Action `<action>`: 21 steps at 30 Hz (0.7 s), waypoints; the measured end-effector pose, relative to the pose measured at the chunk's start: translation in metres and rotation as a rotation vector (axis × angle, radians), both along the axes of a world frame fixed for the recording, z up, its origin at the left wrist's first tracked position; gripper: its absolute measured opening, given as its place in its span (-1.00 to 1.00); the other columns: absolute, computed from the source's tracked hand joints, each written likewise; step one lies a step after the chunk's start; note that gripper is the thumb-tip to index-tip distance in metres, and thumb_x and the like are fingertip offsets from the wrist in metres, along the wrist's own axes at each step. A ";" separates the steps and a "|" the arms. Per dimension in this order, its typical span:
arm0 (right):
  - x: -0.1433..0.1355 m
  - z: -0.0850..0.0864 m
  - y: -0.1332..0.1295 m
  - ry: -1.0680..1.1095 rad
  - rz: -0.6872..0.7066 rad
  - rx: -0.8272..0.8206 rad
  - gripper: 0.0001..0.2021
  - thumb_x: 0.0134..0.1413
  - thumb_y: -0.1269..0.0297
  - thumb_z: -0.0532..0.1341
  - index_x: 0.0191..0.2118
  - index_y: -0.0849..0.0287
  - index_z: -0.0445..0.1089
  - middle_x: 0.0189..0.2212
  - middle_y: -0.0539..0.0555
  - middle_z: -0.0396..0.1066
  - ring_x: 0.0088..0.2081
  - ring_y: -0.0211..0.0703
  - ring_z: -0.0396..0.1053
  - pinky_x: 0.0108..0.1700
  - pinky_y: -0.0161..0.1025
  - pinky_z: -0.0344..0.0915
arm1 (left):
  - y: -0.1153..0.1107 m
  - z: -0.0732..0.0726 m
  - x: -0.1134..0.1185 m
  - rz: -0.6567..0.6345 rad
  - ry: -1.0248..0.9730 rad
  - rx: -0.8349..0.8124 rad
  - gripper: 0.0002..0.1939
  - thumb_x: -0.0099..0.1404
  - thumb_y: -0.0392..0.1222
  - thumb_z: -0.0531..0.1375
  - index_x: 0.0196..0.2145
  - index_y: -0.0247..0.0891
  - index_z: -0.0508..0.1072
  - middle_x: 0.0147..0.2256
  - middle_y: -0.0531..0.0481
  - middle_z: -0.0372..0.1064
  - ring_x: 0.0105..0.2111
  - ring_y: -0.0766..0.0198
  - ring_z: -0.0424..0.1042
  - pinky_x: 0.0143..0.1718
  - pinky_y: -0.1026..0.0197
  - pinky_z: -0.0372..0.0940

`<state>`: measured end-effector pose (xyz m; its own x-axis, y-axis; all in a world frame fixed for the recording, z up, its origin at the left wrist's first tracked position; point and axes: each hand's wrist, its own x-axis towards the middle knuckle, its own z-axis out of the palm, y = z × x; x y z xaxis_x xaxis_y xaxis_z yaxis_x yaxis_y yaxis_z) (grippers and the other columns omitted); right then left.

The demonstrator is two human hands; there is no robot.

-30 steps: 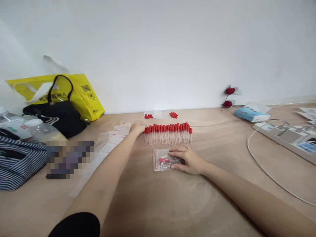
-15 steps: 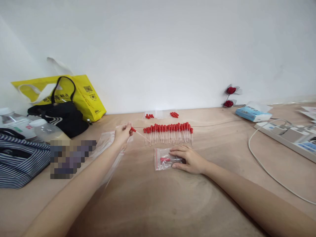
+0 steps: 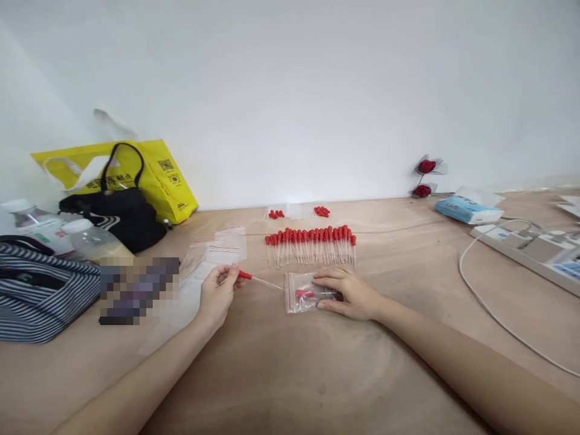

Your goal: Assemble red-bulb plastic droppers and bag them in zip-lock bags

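your left grip [image 3: 218, 295], clamped on a dropper [image 3: 246, 275], has neared the bag [image 3: 296, 305]; your right grip [image 3: 353, 294] rests there, spread apart.

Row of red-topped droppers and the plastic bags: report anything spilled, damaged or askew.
Nothing looks spilled or damaged. The row of droppers is uneven, its end bulbs sitting lower in view than those between; the flat plastic bags on the left lie loosely fanned rather than squared up.

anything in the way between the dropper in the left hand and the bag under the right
Nothing visible: the held dropper points at the bag, its tip close by; the row of droppers lies farther back.
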<state>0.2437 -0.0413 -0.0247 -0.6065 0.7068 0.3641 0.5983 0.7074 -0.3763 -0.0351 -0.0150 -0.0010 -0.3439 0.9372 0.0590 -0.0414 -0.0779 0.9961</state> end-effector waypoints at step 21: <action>0.000 -0.001 -0.001 0.037 -0.062 -0.035 -0.37 -0.05 -0.02 0.14 0.11 0.20 0.06 0.01 0.22 0.22 0.01 -0.01 0.19 -0.01 -0.05 0.11 | -0.016 -0.002 0.044 -0.561 0.310 -0.008 -0.79 -0.05 -0.10 0.25 -0.48 -0.25 0.35 -0.45 0.00 0.40 -0.42 0.27 0.41 -0.34 0.23 0.30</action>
<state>0.2434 -0.0424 -0.0253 -0.5476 0.7556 0.3595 0.6262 0.6550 -0.4229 0.0092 -0.0315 -0.0033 0.2314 0.9704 0.0693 0.2167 -0.1209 0.9687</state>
